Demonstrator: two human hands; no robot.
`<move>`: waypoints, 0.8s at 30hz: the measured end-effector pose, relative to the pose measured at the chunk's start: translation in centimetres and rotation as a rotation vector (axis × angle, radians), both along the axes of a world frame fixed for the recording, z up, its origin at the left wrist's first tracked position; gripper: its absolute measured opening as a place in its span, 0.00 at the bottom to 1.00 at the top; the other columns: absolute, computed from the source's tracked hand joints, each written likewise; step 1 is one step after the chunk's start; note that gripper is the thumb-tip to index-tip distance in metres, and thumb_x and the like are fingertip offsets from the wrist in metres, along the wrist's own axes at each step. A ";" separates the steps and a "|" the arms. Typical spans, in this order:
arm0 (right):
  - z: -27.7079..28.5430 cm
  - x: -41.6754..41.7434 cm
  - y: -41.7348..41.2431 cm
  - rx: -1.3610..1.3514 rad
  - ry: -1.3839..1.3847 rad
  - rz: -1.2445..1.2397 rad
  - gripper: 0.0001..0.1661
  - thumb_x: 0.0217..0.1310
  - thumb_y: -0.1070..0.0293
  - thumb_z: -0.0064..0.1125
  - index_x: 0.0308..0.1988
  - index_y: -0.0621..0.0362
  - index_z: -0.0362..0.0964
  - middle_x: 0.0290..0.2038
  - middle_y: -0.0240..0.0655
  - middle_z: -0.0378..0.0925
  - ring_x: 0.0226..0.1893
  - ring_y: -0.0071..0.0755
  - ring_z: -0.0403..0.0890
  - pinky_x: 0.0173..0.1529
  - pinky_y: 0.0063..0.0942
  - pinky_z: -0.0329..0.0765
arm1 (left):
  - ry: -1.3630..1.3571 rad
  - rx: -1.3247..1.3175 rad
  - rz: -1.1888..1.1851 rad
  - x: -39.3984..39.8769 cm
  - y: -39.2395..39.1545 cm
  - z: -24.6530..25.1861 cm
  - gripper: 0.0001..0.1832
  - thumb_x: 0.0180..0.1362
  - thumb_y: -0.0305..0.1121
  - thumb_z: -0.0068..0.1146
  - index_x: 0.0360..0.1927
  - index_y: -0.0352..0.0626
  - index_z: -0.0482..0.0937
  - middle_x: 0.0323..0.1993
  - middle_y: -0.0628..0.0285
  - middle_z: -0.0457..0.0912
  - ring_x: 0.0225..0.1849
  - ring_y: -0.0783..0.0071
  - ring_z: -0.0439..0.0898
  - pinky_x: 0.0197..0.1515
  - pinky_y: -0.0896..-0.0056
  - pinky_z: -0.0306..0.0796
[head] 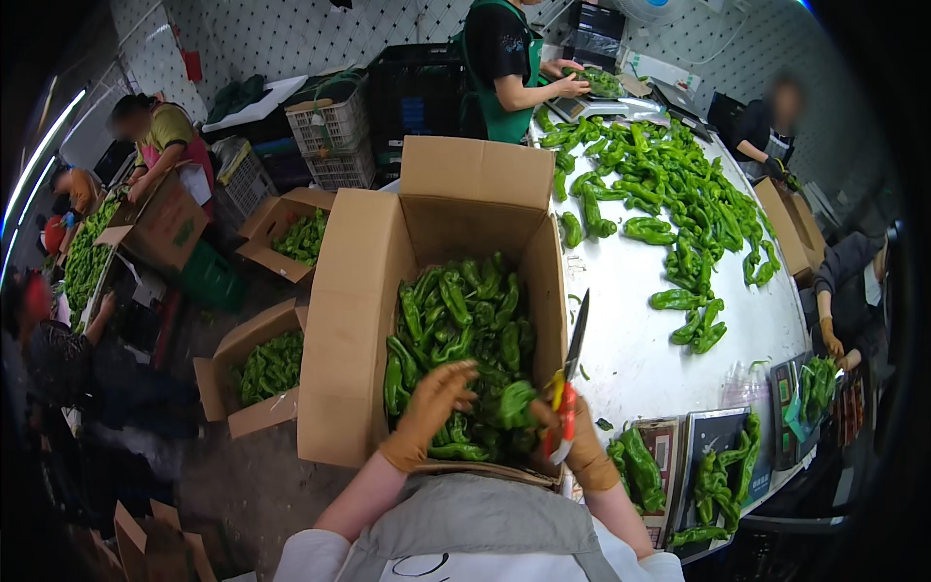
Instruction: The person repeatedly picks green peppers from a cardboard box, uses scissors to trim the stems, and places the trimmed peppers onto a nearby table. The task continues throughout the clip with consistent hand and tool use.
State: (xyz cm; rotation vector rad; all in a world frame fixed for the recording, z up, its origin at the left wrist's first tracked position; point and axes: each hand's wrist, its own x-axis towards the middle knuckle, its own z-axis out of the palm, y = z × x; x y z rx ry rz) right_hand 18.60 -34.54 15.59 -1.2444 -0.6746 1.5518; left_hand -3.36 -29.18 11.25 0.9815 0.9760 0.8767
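Note:
An open cardboard box (349,327) full of green peppers (454,295) stands in front of me. My left hand (440,396), in an orange-brown glove, hovers over the peppers with its fingers spread and nothing visible in it. Gloved alike, my right hand (578,429) grips what look like scissors (564,407) with red and yellow handles. Their long dark blade points away from me, beside the box's right wall. A blurred green pepper (518,404) is at the fingertips of my right hand; whether they pinch it is hard to tell.
A white table (618,305) on the right bears a heap of peppers (676,189). Scales (716,473) with peppers line its near edge. More pepper boxes (254,364) sit on the floor at left. A person in a green apron (509,109) and other people work around.

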 end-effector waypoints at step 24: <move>-3.9 0.3 -1.6 0.020 -0.157 0.029 0.11 0.63 0.65 0.54 0.36 0.59 0.64 0.26 0.39 0.76 0.16 0.25 0.71 0.25 0.23 0.73 | 0.103 -0.288 0.014 -2.0 2.6 -1.0 0.33 0.48 0.32 0.48 0.61 0.37 0.61 0.43 0.52 0.74 0.45 0.58 0.77 0.51 0.59 0.72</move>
